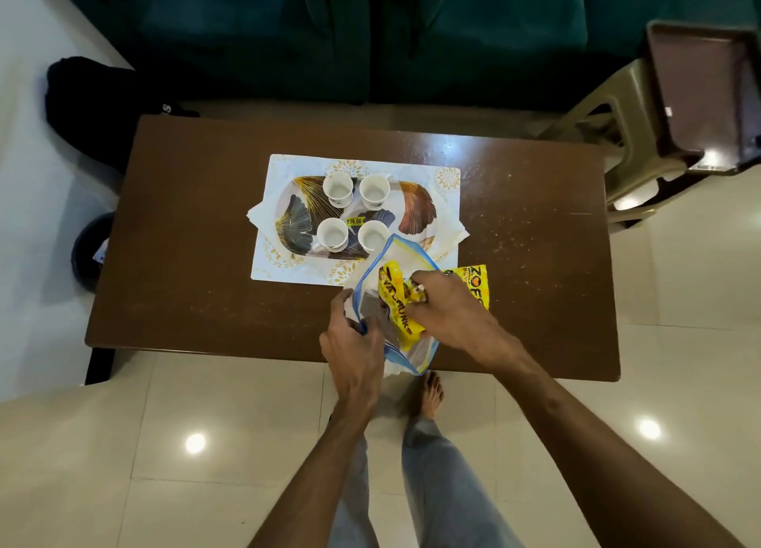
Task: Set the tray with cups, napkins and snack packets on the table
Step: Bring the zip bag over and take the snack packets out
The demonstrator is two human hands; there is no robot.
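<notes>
A patterned oval tray (416, 208) rests on a white placemat (284, 168) in the middle of the brown table (181, 226). Several empty white cups (337, 187) stand on the tray. White napkins (258, 214) stick out from under both ends of the tray. At the table's near edge, my left hand (354, 341) grips the rim of a clear zip bag (395, 255) with a blue seal. My right hand (449, 304) reaches into the bag and clutches a yellow snack packet (401, 313). A second yellow packet (477, 280) lies just right of my right hand.
A dark green sofa (370, 33) runs along the far side. A beige plastic stool (634, 135) carrying a brown tray (700, 90) stands at the far right. A black bag (103, 103) and a dark round bin (88, 251) sit left of the table. My bare foot (430, 395) is beneath the near edge.
</notes>
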